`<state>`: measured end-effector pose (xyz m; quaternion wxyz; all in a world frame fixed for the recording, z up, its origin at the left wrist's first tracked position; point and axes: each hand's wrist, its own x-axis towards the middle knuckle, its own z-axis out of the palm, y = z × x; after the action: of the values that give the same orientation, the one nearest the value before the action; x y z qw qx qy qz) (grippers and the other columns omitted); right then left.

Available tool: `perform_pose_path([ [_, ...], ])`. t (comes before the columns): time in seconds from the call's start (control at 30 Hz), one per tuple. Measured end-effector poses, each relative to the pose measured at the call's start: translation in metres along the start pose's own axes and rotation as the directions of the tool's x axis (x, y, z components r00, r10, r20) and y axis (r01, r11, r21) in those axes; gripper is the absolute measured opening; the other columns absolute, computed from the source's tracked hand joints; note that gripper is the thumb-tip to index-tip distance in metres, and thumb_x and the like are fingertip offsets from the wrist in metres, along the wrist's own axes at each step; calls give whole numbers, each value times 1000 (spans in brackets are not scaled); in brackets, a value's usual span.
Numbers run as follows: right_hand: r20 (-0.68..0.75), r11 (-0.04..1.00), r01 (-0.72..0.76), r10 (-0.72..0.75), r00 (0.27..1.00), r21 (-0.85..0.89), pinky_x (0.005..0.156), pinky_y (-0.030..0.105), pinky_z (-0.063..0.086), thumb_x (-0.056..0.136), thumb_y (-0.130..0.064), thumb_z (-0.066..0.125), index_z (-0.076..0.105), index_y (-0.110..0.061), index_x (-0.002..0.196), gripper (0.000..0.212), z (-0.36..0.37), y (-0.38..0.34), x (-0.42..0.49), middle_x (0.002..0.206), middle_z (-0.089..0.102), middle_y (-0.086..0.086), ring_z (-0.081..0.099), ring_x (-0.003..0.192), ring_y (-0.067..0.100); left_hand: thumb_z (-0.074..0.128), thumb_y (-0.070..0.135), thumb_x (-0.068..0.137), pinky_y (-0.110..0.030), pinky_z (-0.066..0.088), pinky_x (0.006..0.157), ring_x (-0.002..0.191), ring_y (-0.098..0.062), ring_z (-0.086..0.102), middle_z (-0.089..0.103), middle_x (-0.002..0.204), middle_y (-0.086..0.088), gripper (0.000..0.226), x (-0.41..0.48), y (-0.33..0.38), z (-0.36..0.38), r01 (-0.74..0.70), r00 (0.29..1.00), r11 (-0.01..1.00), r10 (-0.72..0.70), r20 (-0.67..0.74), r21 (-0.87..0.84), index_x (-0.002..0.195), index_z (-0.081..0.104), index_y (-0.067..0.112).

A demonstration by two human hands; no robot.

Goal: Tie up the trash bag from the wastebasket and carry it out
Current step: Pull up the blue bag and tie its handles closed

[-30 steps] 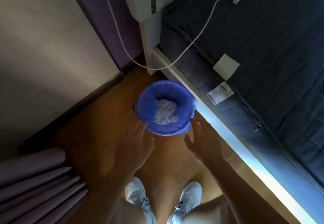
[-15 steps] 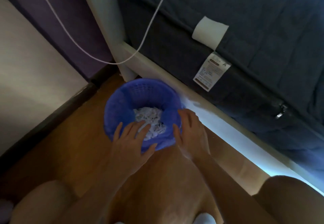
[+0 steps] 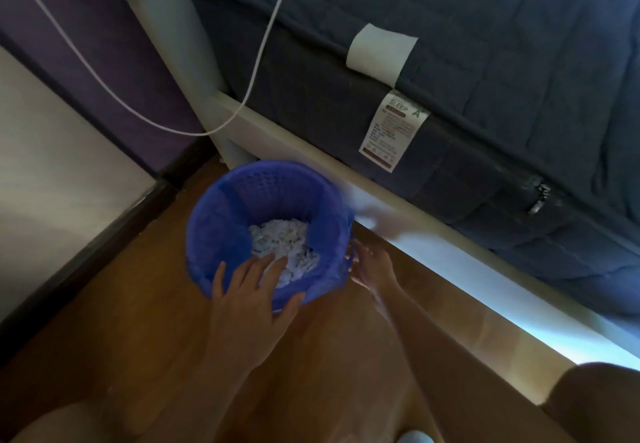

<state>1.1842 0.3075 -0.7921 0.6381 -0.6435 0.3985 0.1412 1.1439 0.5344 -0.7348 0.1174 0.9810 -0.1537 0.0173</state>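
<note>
Wall (image 3: 52,151): pale, well to the left of both hands, dark baseboard along its foot.
Cable (image 3: 145,113): white, sags from top left down past the bed post, then climbs up over the mattress; far beyond the left hand.
Floor (image 3: 138,321): wood, under both forearms.
Left hand (image 3: 251,292): fingers spread and loosely curved, laid over the near rim of the wastebasket, fingertips reaching inside above the paper, thumb out on the right along the rim. Touching the bag edge; whether it pinches the plastic, cannot tell.
Wastebasket (image 3: 273,179): blue, mesh-walled, upright on the floor just ahead of both hands, tight against the bed frame.
Trash bag (image 3: 218,234): blue liner, sits inside the basket, edge folded over the rim, untied; between the two hands.
Shredded paper (image 3: 284,238): white scraps in the bottom of the bag, just beyond the left fingertips.
Right hand (image 3: 370,262): blurred, at the basket's right rim, fingers extended against the bag edge. Grip cannot tell.
Bed frame (image 3: 398,221): white rail, just right of the right hand.
Mattress (image 3: 485,61): dark blue, above the rail, beyond the right hand.
Label (image 3: 393,131): white tag hanging on the mattress side.
</note>
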Motion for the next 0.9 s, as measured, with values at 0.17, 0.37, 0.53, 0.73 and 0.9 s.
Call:
perform_pose_path([
  [0.17,-16,976,120,-119,993,180,80,47,60,90,-24,69,77,-15,93,13,2,-6,-3,88,79,8,75,85,30,41,71,89,-61,26,112,121,-20,59,65,131,4,59,-4,-3,4,-43,999,999,43,-11,22,124,65,30],
  [0.37,-138,917,396,-386,912,46,67,23,51,100,-24,55,63,-17,80,23,-8,-33,-52,70,65,1,61,65,15,37,72,88,-60,28,110,119,-20,60,66,128,4,59,-5,-5,7,-29,999,1000,29,-33,-11,123,65,33],
  [0.53,-94,876,482,-482,871,-24,66,21,52,99,-34,56,66,-17,92,21,1,-70,-98,76,67,-1,65,69,8,47,73,86,-55,37,106,117,-16,60,66,126,10,55,-5,2,8,0,999,997,-3,-43,-83,121,64,35],
  [0.73,191,793,608,-591,784,-42,57,13,46,99,-18,56,66,-1,87,24,15,-112,-133,61,60,4,57,53,4,46,73,87,-49,42,100,112,-16,61,68,119,10,55,-5,1,7,34,993,993,-46,-111,-110,117,66,32],
  [0.9,461,795,606,-549,698,28,63,35,56,100,-23,50,60,-17,121,24,29,-121,-159,69,70,-6,65,58,13,51,67,87,-45,45,99,113,-12,59,66,122,10,51,-3,8,5,33,978,980,-72,-197,-195,119,63,30],
])
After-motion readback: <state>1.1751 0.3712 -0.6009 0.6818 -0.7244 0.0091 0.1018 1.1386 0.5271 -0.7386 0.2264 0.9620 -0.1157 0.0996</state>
